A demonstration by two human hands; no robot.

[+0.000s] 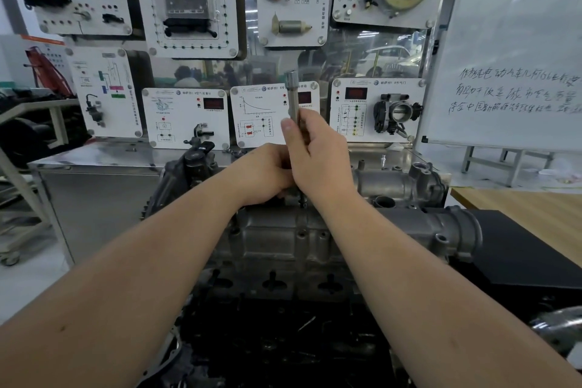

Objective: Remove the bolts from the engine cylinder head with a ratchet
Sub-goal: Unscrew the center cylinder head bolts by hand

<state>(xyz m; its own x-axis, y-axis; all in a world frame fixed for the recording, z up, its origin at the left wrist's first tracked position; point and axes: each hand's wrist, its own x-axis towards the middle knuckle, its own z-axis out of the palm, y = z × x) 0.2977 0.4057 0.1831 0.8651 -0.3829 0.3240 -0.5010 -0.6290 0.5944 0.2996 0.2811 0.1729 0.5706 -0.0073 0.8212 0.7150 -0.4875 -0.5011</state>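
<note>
- Both arms reach in from the bottom edge and meet just above centre, over the engine cylinder head (283, 239).
- The right hand (318, 154) is wrapped around a slim metal ratchet (293, 98), thumb up along the shaft, fingers curled round it – a firm grasp.
- That ratchet stands nearly upright, its socket-like end pointing to 12 o'clock, rising clear of the fist in front of the white training panels.
- The left hand (267, 172) sits at 9 o'clock of the right one, touching it, fingers curled down around the tool's lower part; exactly what they clamp is hidden behind the knuckles, but the hand is closed on the ratchet's lower end.
- The cylinder head lies directly beneath the hands, grey cast metal running from 9 to 3 o'clock, with bolt holes (301, 234) dotted along its top face.
- At its 3 o'clock end, a round ribbed intake port (463, 233) juts out; behind it at 2 o'clock, a silver housing (406, 183).
- Towards 6 o'clock the engine turns dark and greasy, with keyhole-shaped openings (272, 283) in a row.
- Backdrop at 12 o'clock: a wall of demonstration boards (185, 116), one carrying a throttle body (395, 115) at 2 o'clock.
- At 3 o'clock, a whiteboard (510, 41) with handwritten lines; below it, a wooden tabletop (529, 208).
- At 9 o'clock, a steel cabinet (94, 195) behind the engine.
</note>
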